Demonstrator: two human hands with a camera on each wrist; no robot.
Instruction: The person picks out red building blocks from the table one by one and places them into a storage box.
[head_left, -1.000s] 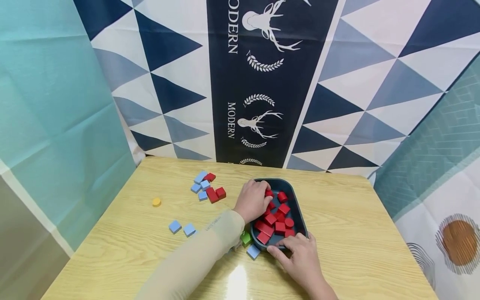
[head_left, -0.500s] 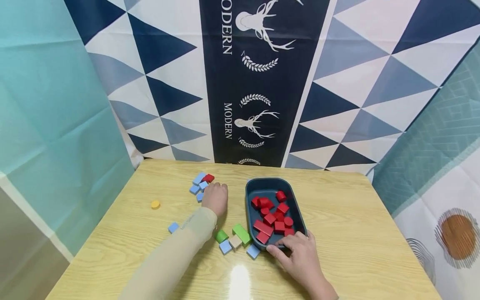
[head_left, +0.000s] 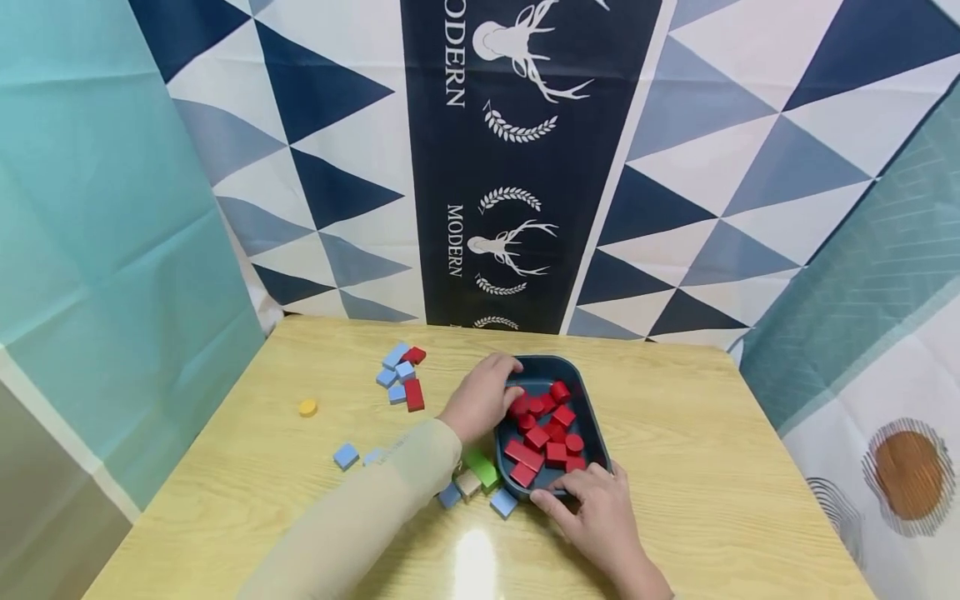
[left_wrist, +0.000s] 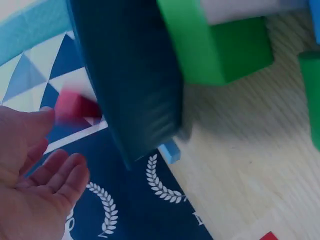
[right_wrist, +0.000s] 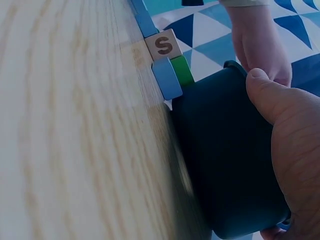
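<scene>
A dark blue tray [head_left: 589, 417] holds several red blocks [head_left: 524, 456]. My left hand [head_left: 480, 400] reaches over its left rim, thumb and fingers apart. In the left wrist view a blurred red block [left_wrist: 76, 107] is just off the thumb, beside the tray wall [left_wrist: 132, 90]. My right hand [head_left: 596, 521] grips the tray's near right corner, with the thumb [right_wrist: 265, 92] on the rim in the right wrist view. Against the tray's near left side lie a green block [head_left: 480, 468], a wooden cube [right_wrist: 164, 45] marked S and a blue block [head_left: 503, 502].
Farther left on the table [head_left: 697, 467] is a cluster of blue blocks [head_left: 395, 356] with a red rectangular block [head_left: 414, 395] and another red piece [head_left: 415, 355]. A yellow disc [head_left: 307, 407] and a blue block [head_left: 346, 456] lie farther left. A patterned cloth [head_left: 495, 167] hangs behind.
My left hand went from the tray to the left cluster, then back over the tray. A red cube that lay beside the cluster is gone from there. My right hand keeps its grip.
</scene>
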